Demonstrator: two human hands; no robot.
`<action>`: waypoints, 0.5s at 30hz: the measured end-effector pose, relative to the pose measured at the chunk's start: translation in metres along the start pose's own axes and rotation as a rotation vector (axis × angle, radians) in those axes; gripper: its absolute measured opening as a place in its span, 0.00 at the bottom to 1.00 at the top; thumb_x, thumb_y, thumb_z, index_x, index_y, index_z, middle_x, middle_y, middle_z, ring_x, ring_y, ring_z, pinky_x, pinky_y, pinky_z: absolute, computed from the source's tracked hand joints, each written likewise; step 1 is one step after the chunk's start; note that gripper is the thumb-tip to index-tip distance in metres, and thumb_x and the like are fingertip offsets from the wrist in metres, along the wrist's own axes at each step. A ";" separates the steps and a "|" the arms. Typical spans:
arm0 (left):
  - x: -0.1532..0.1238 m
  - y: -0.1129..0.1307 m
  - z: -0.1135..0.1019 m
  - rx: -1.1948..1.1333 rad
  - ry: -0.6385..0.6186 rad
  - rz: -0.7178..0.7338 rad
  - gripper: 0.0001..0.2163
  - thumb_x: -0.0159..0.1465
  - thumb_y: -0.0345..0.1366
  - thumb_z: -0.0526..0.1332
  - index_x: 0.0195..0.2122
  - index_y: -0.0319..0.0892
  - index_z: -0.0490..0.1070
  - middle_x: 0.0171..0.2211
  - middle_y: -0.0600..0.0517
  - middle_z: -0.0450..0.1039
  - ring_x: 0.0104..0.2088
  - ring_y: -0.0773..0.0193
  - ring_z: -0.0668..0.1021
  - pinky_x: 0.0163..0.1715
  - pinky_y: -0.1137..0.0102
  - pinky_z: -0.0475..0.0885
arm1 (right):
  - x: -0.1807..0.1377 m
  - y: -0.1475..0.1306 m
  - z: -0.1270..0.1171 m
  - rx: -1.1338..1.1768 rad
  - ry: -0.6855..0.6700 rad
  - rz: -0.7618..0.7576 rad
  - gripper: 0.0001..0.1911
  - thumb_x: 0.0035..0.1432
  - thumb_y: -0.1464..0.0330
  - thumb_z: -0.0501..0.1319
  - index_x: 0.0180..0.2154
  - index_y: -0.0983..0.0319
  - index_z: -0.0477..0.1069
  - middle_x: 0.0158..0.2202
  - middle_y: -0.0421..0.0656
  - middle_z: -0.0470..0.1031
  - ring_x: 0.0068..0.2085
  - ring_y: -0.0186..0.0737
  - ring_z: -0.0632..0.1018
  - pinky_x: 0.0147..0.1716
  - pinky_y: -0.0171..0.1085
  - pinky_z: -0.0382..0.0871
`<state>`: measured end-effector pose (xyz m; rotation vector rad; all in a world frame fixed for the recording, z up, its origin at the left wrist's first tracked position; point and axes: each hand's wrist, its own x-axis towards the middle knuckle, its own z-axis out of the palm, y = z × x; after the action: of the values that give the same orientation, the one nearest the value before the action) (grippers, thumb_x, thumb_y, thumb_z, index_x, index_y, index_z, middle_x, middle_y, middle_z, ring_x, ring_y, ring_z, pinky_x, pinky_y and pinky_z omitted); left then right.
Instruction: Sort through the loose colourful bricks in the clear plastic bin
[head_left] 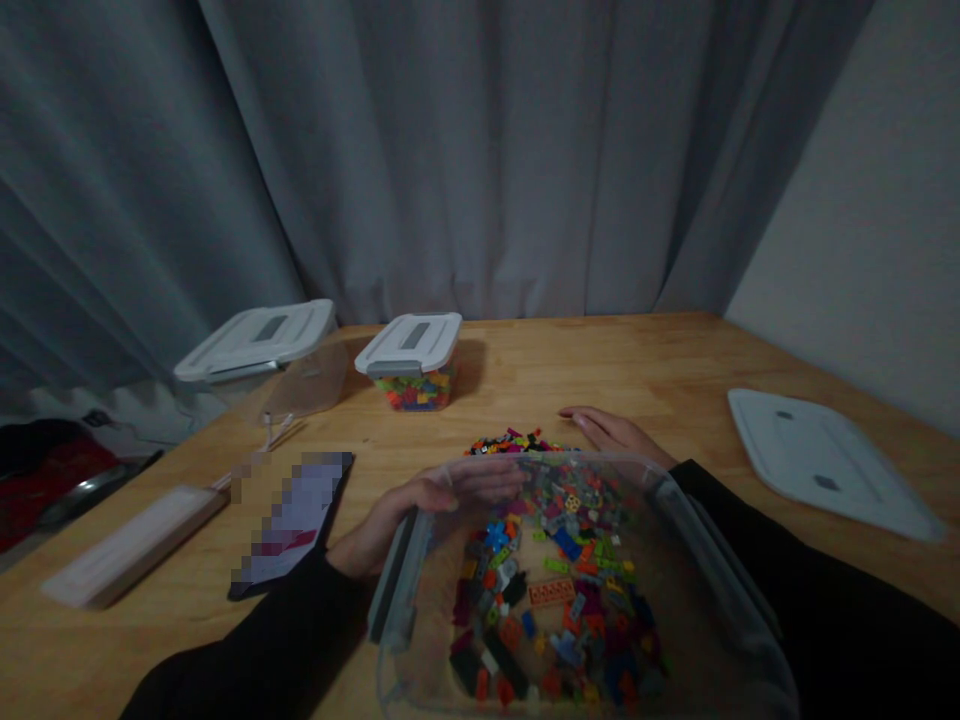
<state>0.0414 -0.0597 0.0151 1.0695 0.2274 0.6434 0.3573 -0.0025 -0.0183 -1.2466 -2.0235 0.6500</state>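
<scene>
A clear plastic bin full of small coloured building bricks sits tilted near me on the wooden table. My left hand grips the bin's left rim by the grey handle, with its fingers curled over the far edge. Past the bin's far right corner my right hand lies flat on the table, fingers stretched out and holding nothing. A small pile of loose bricks lies on the table just beyond the bin, between my hands.
At the back stand a small lidded box of bricks and a larger lidded clear box. A loose white lid lies on the right. A dark phone and a long flat box lie at left.
</scene>
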 end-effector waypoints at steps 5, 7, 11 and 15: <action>-0.001 -0.001 0.000 -0.022 0.010 0.013 0.33 0.53 0.30 0.53 0.63 0.29 0.64 0.64 0.35 0.66 0.67 0.41 0.64 0.67 0.44 0.47 | -0.020 0.024 -0.006 -0.088 0.037 0.019 0.22 0.68 0.54 0.50 0.53 0.58 0.72 0.56 0.50 0.74 0.58 0.52 0.74 0.61 0.56 0.65; -0.002 -0.002 -0.002 -0.032 0.010 0.008 0.33 0.54 0.30 0.52 0.63 0.30 0.64 0.64 0.35 0.66 0.67 0.42 0.64 0.68 0.45 0.47 | -0.025 0.030 -0.013 -0.118 -0.015 -0.034 0.21 0.66 0.54 0.54 0.52 0.56 0.74 0.54 0.50 0.75 0.58 0.53 0.74 0.61 0.56 0.65; -0.003 -0.003 -0.003 -0.030 0.008 0.015 0.32 0.54 0.29 0.52 0.63 0.31 0.66 0.63 0.36 0.67 0.66 0.43 0.65 0.67 0.45 0.49 | -0.031 0.034 -0.031 -0.158 -0.080 -0.103 0.18 0.62 0.59 0.59 0.50 0.58 0.75 0.48 0.51 0.75 0.51 0.51 0.77 0.54 0.52 0.71; -0.001 -0.003 -0.002 -0.048 0.009 0.037 0.33 0.53 0.29 0.52 0.63 0.30 0.65 0.63 0.36 0.67 0.67 0.42 0.64 0.67 0.44 0.50 | -0.033 0.036 -0.039 -0.184 -0.101 -0.046 0.16 0.60 0.59 0.60 0.44 0.61 0.78 0.44 0.51 0.77 0.46 0.50 0.79 0.50 0.51 0.73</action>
<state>0.0411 -0.0602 0.0113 1.0266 0.1998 0.6840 0.4179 -0.0147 -0.0273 -1.2902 -2.2311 0.5236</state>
